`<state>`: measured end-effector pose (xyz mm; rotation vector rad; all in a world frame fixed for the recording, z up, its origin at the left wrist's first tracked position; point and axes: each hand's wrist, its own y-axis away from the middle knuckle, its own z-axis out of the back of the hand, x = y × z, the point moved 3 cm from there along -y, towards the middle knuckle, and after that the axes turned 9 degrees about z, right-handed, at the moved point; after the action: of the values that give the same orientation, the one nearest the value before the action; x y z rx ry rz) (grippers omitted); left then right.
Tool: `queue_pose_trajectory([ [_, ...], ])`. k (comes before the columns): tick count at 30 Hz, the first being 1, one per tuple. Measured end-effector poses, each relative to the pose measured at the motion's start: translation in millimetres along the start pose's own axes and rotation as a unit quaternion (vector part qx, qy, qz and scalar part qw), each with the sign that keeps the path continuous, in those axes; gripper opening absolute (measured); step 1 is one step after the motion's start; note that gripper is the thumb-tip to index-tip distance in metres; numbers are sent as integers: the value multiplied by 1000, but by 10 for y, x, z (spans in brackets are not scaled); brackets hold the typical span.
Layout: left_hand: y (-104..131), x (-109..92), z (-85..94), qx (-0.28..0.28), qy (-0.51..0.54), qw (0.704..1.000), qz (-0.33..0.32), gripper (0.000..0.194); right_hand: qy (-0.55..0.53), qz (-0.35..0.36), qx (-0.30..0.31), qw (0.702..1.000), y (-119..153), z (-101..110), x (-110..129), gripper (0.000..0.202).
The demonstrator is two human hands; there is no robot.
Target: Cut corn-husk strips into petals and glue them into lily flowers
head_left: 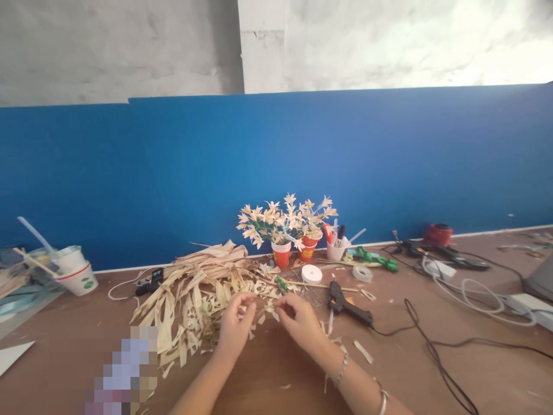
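My left hand is over the front of the husk pile, its fingers curved and its thumb apart from the forefinger. I see nothing between them. Across a small gap, my right hand pinches thumb and forefinger at a small pale husk flower, whose petals spread toward the left hand. Dried corn husks, some in strips and scraps, lie around the left hand. A black glue gun rests to the right of my right hand.
Two red cups, one nearer, hold husk flowers before the blue partition. White tape, clear tape and a pen cup stand nearby. Black cables cross the right side. A white cup stands left.
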<state>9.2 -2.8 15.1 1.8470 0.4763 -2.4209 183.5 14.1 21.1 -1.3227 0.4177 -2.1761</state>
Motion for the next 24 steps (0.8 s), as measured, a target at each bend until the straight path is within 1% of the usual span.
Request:
queue_pose_trajectory([
  [1, 29, -60, 7, -18, -40, 997, -57, 23, 13, 18, 6, 1000, 6, 1, 17, 13],
  [2, 66, -119, 0, -21, -76, 991, -112, 26, 28, 39, 13, 999, 13, -1, 36, 14],
  [3, 102, -161, -26, 0, -110, 983, -146, 28, 44, 60, 22, 997, 22, -6, 56, 15],
  [4, 135, -187, -60, 34, -132, 977, -164, 28, 58, 79, 31, 995, 31, -11, 75, 16],
  [5, 162, -194, -99, 72, -146, 972, -169, 29, 70, 95, 38, 992, 40, -18, 91, 17],
  [6, 180, -185, -132, 102, -151, 970, -161, 28, 79, 109, 46, 990, 48, -25, 103, 17],
  [7, 186, -165, -153, 111, -152, 971, -146, 27, 84, 120, 52, 988, 55, -33, 111, 17],
  [10, 163, -79, -184, 102, -152, 977, -110, 24, 97, 138, 66, 984, 63, -51, 109, 17],
  [14, 113, -8, -184, 88, -159, 978, -103, 20, 109, 141, 67, 982, 61, -56, 88, 18],
  [24, 77, -30, -157, 82, -142, 983, -78, 14, 125, 149, 28, 981, 39, -17, 71, 17],
])
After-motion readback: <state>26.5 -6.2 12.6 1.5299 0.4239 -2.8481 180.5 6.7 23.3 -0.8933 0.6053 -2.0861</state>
